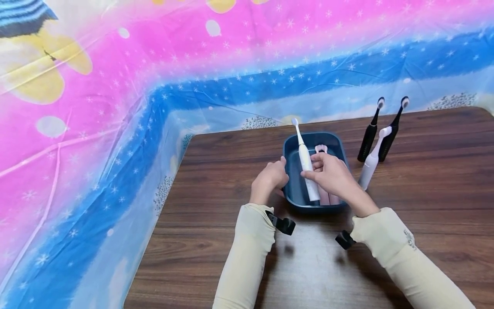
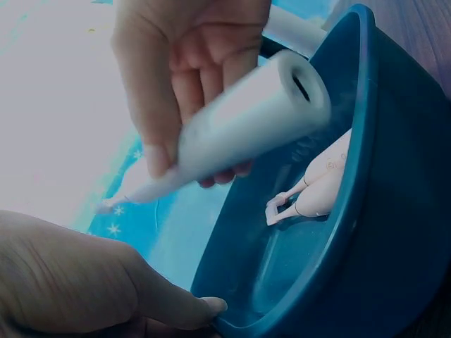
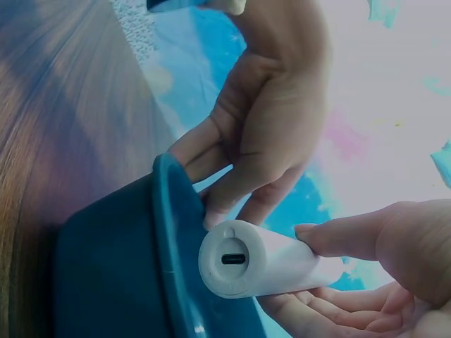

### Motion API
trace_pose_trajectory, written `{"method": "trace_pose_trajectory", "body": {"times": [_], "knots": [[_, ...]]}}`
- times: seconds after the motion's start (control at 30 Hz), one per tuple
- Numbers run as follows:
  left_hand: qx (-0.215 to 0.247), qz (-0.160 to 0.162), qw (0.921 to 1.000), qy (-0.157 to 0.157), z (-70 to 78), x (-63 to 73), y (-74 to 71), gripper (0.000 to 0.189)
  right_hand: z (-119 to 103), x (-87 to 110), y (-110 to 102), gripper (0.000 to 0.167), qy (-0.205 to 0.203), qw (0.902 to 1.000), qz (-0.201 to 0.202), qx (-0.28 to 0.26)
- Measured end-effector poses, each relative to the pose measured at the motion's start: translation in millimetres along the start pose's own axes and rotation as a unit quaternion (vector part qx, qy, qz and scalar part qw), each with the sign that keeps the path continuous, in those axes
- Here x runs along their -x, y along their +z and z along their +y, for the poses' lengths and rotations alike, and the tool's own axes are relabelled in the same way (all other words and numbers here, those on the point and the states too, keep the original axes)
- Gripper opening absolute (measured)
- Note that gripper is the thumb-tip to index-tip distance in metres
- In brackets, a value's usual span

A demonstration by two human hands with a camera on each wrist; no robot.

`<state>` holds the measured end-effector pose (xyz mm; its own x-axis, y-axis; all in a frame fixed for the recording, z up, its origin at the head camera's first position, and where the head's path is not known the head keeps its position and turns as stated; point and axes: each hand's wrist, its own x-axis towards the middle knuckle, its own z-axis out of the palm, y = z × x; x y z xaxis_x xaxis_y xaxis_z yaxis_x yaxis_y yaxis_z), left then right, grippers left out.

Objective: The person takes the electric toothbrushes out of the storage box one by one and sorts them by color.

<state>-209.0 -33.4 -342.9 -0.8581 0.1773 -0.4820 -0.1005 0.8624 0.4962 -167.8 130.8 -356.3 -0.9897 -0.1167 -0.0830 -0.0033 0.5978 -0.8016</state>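
Note:
My right hand [image 1: 332,174] pinches a white electric toothbrush [image 1: 305,159] between thumb and fingers, above the dark blue basin [image 1: 294,180]. Its brush head points away and its base faces me; the right wrist view shows a charging port in that base [image 3: 224,262]. At the basin's left side, my left hand [image 1: 271,177] grips the rim, thumb over the inner edge. Two pink electric toothbrushes [image 2: 328,172] lie side by side in the basin, partly hidden by the right hand in the head view.
Right of the basin stand a white electric toothbrush [image 1: 369,167] and two black ones, the left [image 1: 368,139] and the right [image 1: 389,139]. All are upright on the brown wooden table [image 1: 432,193]. A patterned pink and blue cloth [image 1: 216,90] hangs behind the table.

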Motion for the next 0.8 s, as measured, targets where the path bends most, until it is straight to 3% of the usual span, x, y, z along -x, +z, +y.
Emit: {"method": "trace_pose_trajectory", "body": {"times": [0.4, 0.8], "knots": [[-0.034, -0.003, 0.9994, 0.003, 0.6, -2.2, -0.7, 0.066, 1.7, 24.9, -10.3, 0.057, -0.024, 0.999, 0.032, -0.018], [-0.015, -0.006, 0.9999, -0.003, 1.4, -2.6, 1.6, 0.067, 9.3, 56.3, -11.3, 0.056, -0.052, 0.9956, 0.059, -0.051]]}}
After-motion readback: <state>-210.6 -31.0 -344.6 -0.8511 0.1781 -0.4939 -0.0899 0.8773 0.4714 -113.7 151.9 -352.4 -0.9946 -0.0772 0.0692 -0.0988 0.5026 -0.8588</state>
